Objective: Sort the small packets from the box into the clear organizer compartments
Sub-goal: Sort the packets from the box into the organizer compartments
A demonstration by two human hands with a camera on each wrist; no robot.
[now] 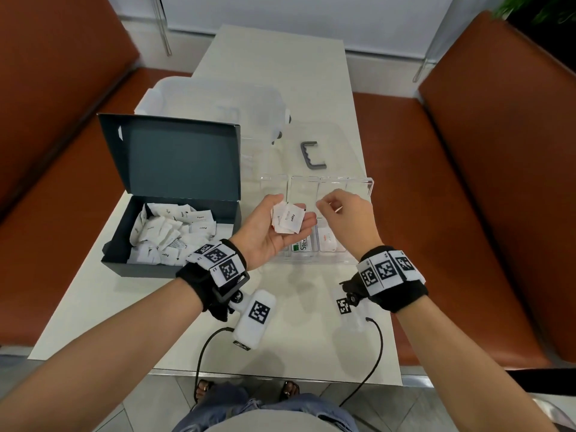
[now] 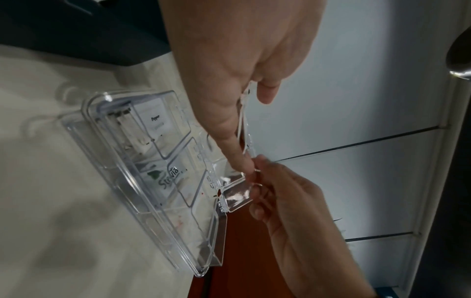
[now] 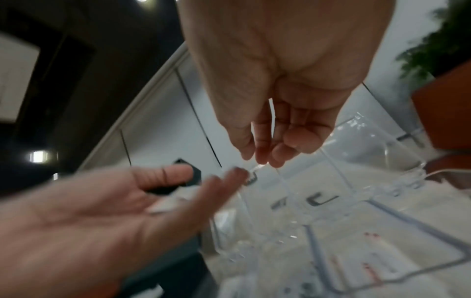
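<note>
My left hand (image 1: 293,210) is palm up over the clear organizer (image 1: 314,261), fingers nearly straight, with several white packets (image 1: 288,224) lying on them. In the left wrist view these packets (image 2: 242,121) show edge-on along the fingers. My right hand (image 1: 321,205) hovers just right of them with thumb and fingers pinched; a thin white edge between the fingers (image 3: 265,141) looks like one packet. The dark box (image 1: 124,244), lid up, holds several white packets (image 1: 174,232). The organizer's near compartments hold a Stevia packet (image 2: 170,177), a Pepper packet (image 2: 158,121) and red-printed packets (image 1: 327,243).
A clear lid with a grey handle (image 1: 313,155) lies behind the organizer, and a translucent bin (image 1: 218,101) stands behind the box. Orange benches (image 1: 467,182) flank the pale table (image 1: 109,307). Two black cables (image 1: 374,353) hang over the near edge.
</note>
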